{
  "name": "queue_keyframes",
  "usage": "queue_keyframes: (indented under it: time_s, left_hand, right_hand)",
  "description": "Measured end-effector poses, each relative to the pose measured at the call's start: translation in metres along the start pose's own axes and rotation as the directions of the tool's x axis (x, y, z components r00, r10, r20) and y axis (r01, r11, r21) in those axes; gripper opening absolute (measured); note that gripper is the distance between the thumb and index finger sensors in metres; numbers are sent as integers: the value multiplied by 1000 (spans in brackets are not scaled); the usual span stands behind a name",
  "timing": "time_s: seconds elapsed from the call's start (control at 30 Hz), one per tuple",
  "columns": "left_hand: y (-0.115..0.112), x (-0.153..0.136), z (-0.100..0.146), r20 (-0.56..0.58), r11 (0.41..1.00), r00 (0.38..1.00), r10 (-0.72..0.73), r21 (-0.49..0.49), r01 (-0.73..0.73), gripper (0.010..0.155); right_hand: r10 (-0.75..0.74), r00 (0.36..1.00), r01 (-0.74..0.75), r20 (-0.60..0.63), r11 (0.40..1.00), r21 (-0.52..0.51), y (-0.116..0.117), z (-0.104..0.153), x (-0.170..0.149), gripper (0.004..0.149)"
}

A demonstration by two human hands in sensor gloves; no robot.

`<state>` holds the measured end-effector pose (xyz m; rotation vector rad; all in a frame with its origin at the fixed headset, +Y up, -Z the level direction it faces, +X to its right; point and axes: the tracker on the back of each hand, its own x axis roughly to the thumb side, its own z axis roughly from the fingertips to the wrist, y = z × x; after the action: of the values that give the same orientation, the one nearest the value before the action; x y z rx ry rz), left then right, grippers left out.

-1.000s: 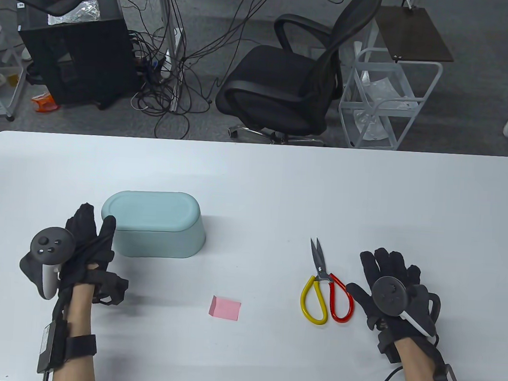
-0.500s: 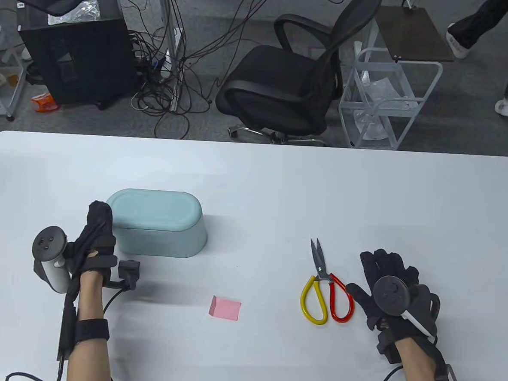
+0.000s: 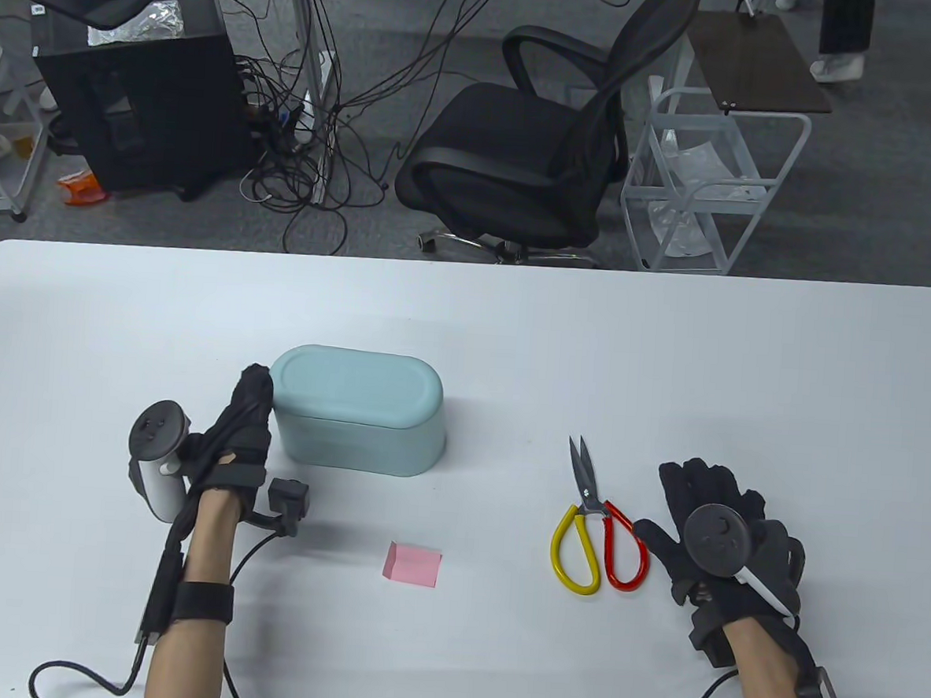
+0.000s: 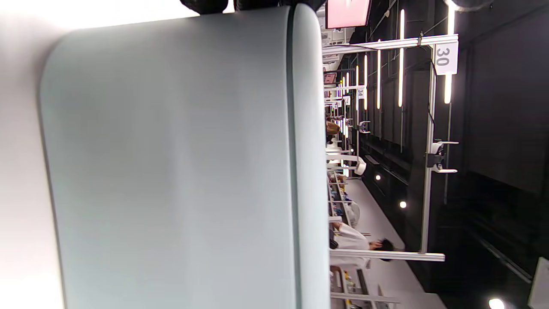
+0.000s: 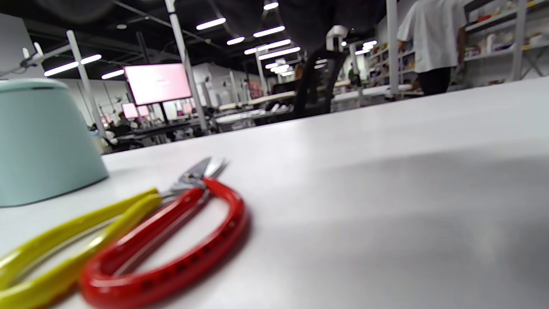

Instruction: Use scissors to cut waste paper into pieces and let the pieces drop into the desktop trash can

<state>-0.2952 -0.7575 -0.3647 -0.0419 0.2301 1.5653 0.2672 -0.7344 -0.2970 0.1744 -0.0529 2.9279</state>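
A pale teal desktop trash can (image 3: 355,409) with its lid down stands on the white table (image 3: 514,328). My left hand (image 3: 246,422) presses its straight fingers against the can's left end; the can's side (image 4: 171,163) fills the left wrist view. A small pink paper (image 3: 413,564) lies in front of the can. The scissors (image 3: 593,522), one handle yellow and one red, lie flat with blades slightly apart, also close up in the right wrist view (image 5: 141,240). My right hand (image 3: 712,510) rests flat on the table just right of them, holding nothing.
Beyond the table's far edge stand a black office chair (image 3: 541,141), a white wire cart (image 3: 712,183) and a black computer case (image 3: 134,92) with tangled cables. A person's legs (image 3: 843,33) show at the top right.
My left hand turned edge-on against the can's left end and slid the can about 90 pixels to the right. The right hand, scissors and paper stayed put.
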Motion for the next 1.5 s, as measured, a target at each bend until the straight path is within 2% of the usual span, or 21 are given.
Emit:
queue_keyframes:
  time_s: [0.2, 0.4, 0.83, 1.07, 1.13, 1.23, 1.3, 1.33, 1.37, 1.4, 1.5]
  left_hand:
    - [-37, -3, 1, 26, 997, 999, -23, -67, 25, 89]
    - [-58, -4, 5, 42, 992, 998, -42, -115, 47, 89]
    - [-82, -4, 18, 71, 973, 993, -99, -201, 111, 90]
    - [-80, -2, 18, 102, 965, 982, -156, -198, 174, 90]
    - [-80, 3, 20, 141, 957, 967, -215, -170, 237, 89]
    - [-84, 18, 27, 241, 900, 887, -394, -97, 426, 89]
    - [-89, 29, 34, 298, 831, 800, -522, -37, 556, 89]
    - [-95, 36, 40, 337, 771, 724, -601, 9, 636, 89]
    - [-98, 39, 43, 355, 743, 687, -634, 31, 669, 88]
    - [-104, 44, 48, 391, 689, 616, -684, 67, 722, 88]
    - [-126, 52, 60, 466, 561, 450, -762, 127, 818, 87]
  right_hand:
    - [-3, 1000, 3, 10, 1000, 3, 1, 0, 1, 83]
    - [-5, 1000, 5, 9, 1000, 11, 1, 0, 1, 83]
    - [-8, 1000, 8, 9, 1000, 10, 2, 0, 2, 82]
    - [-13, 1000, 13, 3, 1000, 10, 2, 0, 1, 82]
    - [-13, 1000, 13, 0, 1000, 11, 2, 1, 0, 82]
    - [-13, 1000, 13, -4, 1000, 12, 2, 1, 0, 82]
    - [-13, 1000, 13, -6, 1000, 13, 2, 1, 0, 82]
    - [-12, 1000, 12, -5, 1000, 13, 3, 1, 0, 82]
    - [-11, 1000, 11, -5, 1000, 14, 3, 1, 0, 82]
    - [-10, 1000, 10, -6, 1000, 16, 3, 1, 0, 82]
    - [-7, 1000, 7, -6, 1000, 18, 3, 1, 0, 81]
